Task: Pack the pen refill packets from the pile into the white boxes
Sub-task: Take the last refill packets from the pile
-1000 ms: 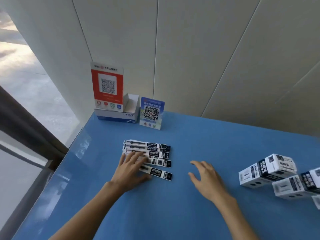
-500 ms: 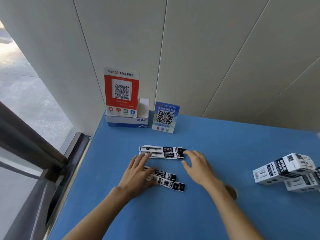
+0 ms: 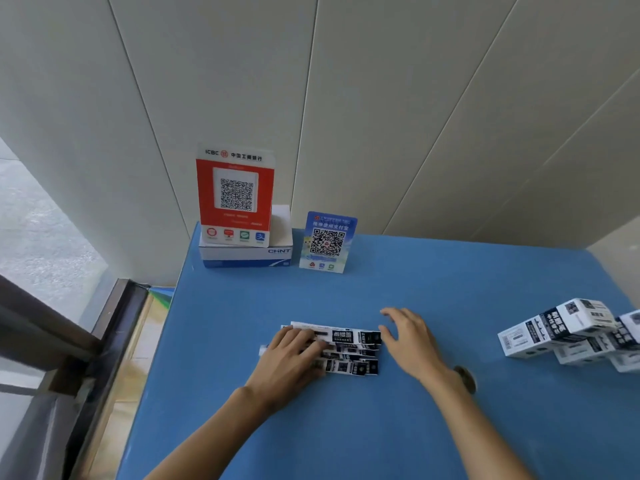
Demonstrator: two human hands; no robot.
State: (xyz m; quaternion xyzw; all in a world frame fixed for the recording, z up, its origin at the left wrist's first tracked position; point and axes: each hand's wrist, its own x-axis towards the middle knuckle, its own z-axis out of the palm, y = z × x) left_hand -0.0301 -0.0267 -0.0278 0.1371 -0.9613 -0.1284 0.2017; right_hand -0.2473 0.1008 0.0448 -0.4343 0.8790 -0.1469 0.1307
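Two separated rows of pen refill packets (image 3: pixel 346 351) seen half a second ago now lie gathered in one pile on the blue table (image 3: pixel 398 427). The left hand (image 3: pixel 294 355) rests flat on its 9 o'clock end, and the right hand (image 3: pixel 410 336), fingers spread, touches its 3 o'clock end. The white boxes (image 3: pixel 571 332) sit well apart at 3 o'clock.

The refill packets (image 3: pixel 349 348) are long, flat white strips with black printed labels, lying bunched side by side on the blue table in front of me. The white boxes (image 3: pixel 568 332), black-labelled, lie stacked well apart to my right.
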